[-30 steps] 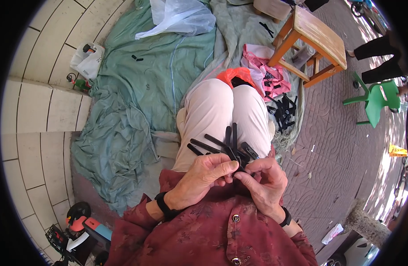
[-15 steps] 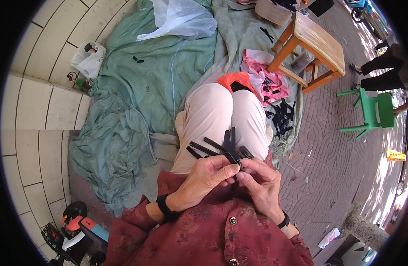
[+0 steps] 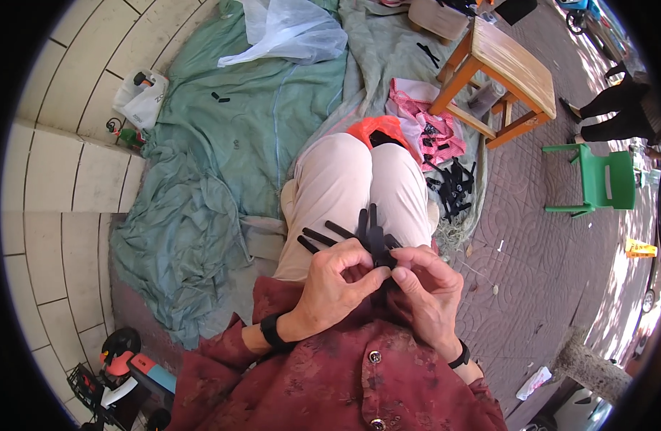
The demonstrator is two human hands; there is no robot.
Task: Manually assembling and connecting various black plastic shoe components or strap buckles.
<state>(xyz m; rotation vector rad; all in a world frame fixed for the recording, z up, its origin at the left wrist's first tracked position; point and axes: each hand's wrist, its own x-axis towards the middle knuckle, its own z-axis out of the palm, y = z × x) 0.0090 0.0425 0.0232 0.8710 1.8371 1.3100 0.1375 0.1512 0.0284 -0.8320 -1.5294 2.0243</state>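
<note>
My left hand (image 3: 336,281) and my right hand (image 3: 430,291) meet above my lap. Both are closed in a pinch on a black strip (image 3: 378,244), thumbs close together. Its exact kind cannot be made out, and the fingers cover its lower end. More flat black strips (image 3: 323,237) fan out past my left fingers toward my knees. Whether they lie on my thigh or are tucked under that hand is hidden. Farther off, beside my right knee, a tangled pile of black strips (image 3: 454,188) rests on the ground cloth.
A green cloth (image 3: 251,122) covers the ground, with a clear plastic bag (image 3: 294,36) on it. Ahead right stand a wooden stool (image 3: 514,57) and a green chair (image 3: 596,179). Pink checked fabric (image 3: 438,136) lies by the stool. A person (image 3: 625,108) is at far right.
The strip between my hands has turned and now shows a broader face. My fingers have shifted their pinch, and my right hand sits slightly farther right.
</note>
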